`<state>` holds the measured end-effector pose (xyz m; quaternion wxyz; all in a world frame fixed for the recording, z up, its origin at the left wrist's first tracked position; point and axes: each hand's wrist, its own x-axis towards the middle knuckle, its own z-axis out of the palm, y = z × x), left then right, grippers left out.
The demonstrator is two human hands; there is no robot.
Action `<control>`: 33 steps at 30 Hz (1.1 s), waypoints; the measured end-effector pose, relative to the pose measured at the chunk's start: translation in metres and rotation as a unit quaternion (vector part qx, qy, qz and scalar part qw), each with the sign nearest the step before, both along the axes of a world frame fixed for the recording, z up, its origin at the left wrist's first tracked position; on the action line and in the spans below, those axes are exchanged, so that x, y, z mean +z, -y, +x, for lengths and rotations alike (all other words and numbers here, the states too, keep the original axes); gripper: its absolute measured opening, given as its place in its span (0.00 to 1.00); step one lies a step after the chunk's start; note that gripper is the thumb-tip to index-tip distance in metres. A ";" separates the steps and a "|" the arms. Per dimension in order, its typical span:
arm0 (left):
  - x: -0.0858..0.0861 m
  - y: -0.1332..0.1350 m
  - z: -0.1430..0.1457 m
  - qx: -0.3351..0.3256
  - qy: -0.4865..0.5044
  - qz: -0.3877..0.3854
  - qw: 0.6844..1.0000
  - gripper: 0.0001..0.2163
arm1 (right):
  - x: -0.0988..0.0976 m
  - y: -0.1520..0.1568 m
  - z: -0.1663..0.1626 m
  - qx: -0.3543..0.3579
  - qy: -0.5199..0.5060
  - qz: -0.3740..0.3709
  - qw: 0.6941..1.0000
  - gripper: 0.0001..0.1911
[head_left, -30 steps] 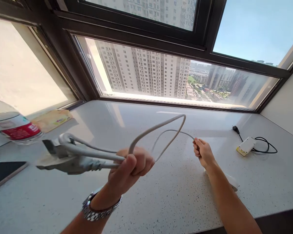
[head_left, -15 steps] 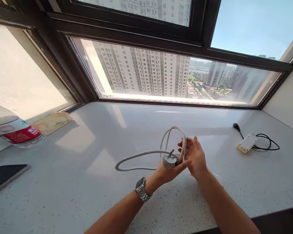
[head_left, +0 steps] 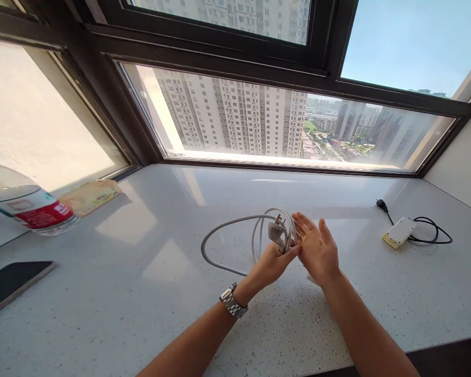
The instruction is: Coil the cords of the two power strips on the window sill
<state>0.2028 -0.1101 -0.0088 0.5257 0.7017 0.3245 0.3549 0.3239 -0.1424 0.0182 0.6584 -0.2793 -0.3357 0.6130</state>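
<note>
A white power cord [head_left: 215, 230] hangs in loops from my left hand [head_left: 272, 264], whose fingers close round the gathered coils. Its plug [head_left: 277, 230] sticks up above that hand, with the metal prongs pointing upward. A wide loop of the cord reaches out to the left over the counter. Close against the right side of the coils is my right hand [head_left: 317, 248], palm turned up and fingers stretched out. Its fingertips lie beside the loops; whether they touch them I cannot tell. A metal-band watch [head_left: 234, 301] is on my left wrist.
On the speckled white counter [head_left: 113, 309], a white adapter [head_left: 399, 232] with a black cord lies at the right. A large bottle [head_left: 35, 204], a yellowish soft pack [head_left: 90, 198] and a dark phone [head_left: 15, 283] are at the left. Windows [head_left: 235, 120] border the back.
My left hand has turned, tipping the plug more upright and lifting the cord's left loop. My right hand has opened flatter beside the coils. The view has shifted slightly.
</note>
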 end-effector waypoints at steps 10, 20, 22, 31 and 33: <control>0.014 -0.005 -0.005 0.092 0.190 -0.215 0.954 0.22 | -0.001 0.001 0.013 -0.100 0.130 0.051 0.985 0.19; 0.010 0.004 -0.018 -0.224 0.329 -0.392 0.829 0.30 | -0.023 -0.008 0.016 -0.094 0.466 0.109 0.873 0.35; 0.006 0.011 -0.015 -0.278 0.316 -0.411 0.809 0.30 | -0.023 -0.007 0.015 -0.118 0.485 0.128 0.857 0.37; 0.009 0.039 -0.009 -0.447 0.132 -0.461 0.755 0.32 | -0.022 -0.007 0.024 -0.163 0.541 0.089 0.820 0.25; 0.010 0.046 -0.006 -0.458 0.098 -0.470 0.748 0.32 | -0.019 -0.008 0.030 -0.155 0.502 0.136 0.840 0.28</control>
